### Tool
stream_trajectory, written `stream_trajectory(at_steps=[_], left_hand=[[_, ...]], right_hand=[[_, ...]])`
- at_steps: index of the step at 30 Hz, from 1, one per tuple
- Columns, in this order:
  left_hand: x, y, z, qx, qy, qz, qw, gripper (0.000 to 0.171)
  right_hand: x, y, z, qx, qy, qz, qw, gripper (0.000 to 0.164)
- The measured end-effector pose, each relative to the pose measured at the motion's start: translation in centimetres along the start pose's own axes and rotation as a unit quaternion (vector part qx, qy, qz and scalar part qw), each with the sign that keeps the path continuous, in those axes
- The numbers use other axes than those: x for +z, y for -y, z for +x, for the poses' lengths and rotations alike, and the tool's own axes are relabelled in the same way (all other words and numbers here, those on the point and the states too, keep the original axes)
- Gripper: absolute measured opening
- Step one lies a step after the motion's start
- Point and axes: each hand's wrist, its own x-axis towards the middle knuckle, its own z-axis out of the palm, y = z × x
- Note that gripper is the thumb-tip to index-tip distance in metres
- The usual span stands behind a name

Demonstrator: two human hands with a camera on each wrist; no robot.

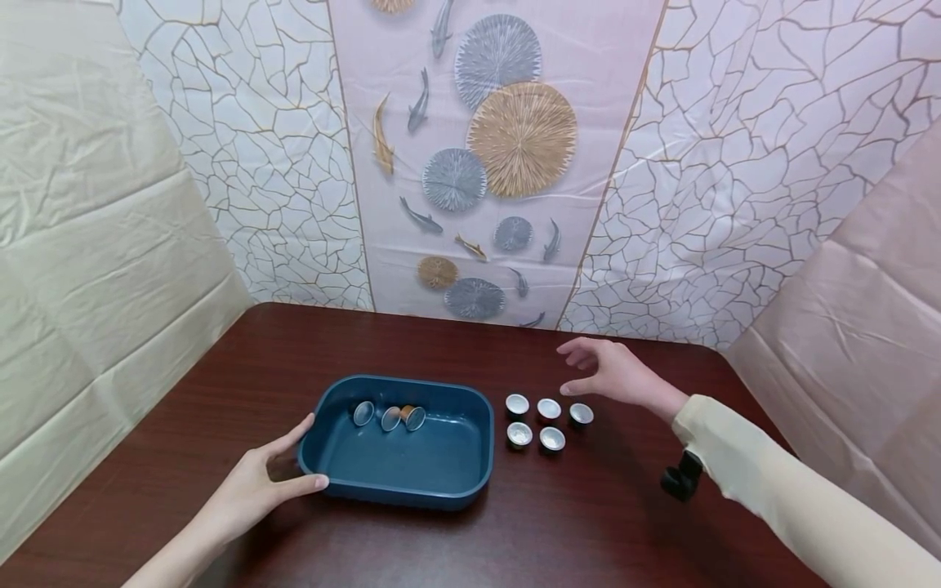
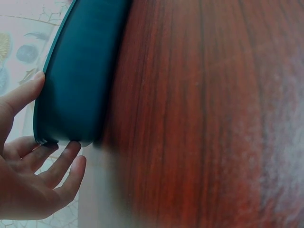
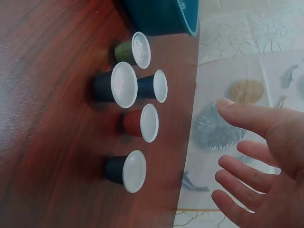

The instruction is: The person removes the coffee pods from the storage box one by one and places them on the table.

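My left hand [image 1: 253,488] holds the left end of a dark blue rectangular tray [image 1: 397,495], thumb on the front rim and fingers along the end wall; the left wrist view shows the fingertips against the tray's outer corner [image 2: 78,85]. Three small coffee capsules lie tilted inside by its back wall, one of them an orange capsule [image 1: 408,413]. My right hand [image 1: 606,371] is raised over the table with fingers spread and nothing in it. Below it several capsules stand lid up, including a red-brown capsule [image 3: 134,123], a green capsule [image 3: 124,51] and a dark capsule [image 3: 115,169].
The capsules outside the tray stand in two short rows just right of it. A dark red-brown wooden table [image 1: 588,523] lies under everything. Patterned cloth [image 1: 470,245] hangs behind the table's far edge, with plain pale cloth on both sides.
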Motion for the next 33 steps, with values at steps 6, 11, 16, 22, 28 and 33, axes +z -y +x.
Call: stream_trajectory(at_steps=[6, 11, 16, 22, 28, 33], left_hand=[[0.0, 0.0, 0.1, -0.005, 0.002, 0.002, 1.0, 0.091], [0.0, -0.1, 0.1, -0.006, 0.002, 0.002, 1.0, 0.092], [0.0, -0.1, 0.0, -0.011, 0.004, -0.003, 0.9999, 0.092], [0.0, 0.0, 0.0, -0.004, 0.005, 0.002, 1.0, 0.092], [0.0, -0.1, 0.0, -0.011, 0.002, 0.0, 0.9999, 0.092], [0.0, 0.0, 0.0, -0.015, 0.0, -0.001, 0.9999, 0.092]], right_hand=[[-0.2, 1.4, 1.0, -0.025, 0.015, 0.003, 1.0, 0.058], [-0.3, 2.8, 1.7, -0.041, 0.033, 0.005, 0.999, 0.057], [-0.3, 4.0, 2.4, -0.046, 0.047, 0.006, 0.998, 0.056], [-0.1, 5.0, 3.1, -0.061, 0.079, 0.019, 0.995, 0.057], [-0.4, 6.2, 4.5, -0.114, 0.128, 0.022, 0.985, 0.056], [0.0, 7.5, 5.5, -0.124, 0.151, 0.027, 0.98, 0.055]])
